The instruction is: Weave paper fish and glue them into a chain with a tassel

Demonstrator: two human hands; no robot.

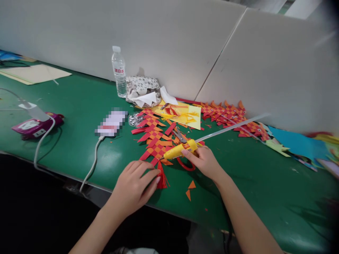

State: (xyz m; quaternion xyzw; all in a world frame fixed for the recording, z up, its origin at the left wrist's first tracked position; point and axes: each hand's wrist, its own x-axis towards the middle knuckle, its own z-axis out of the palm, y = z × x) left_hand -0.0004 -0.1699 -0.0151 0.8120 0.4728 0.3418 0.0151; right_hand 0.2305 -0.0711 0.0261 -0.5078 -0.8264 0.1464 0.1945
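Note:
A woven red and orange paper strip (153,132) with pointed side tabs lies on the green table. At its near end hangs a red tassel (162,178). My left hand (137,181) has curled fingers and thumb closed at the tassel's side, by the strip's tip. In my right hand (203,160) is a yellow hot glue gun (178,150), its nozzle just above the tassel's top. A long clear glue stick (230,127) sticks out of the gun's back. Scissors (179,135) lie partly hidden beneath the gun.
Behind stand a water bottle (120,74) and a patterned tissue pouch (143,88). More woven paper pieces (227,114) lie along the partition. A phone (111,123) with a white cable and a purple power strip (37,127) are at left. Orange scraps (192,185) lie near the front edge.

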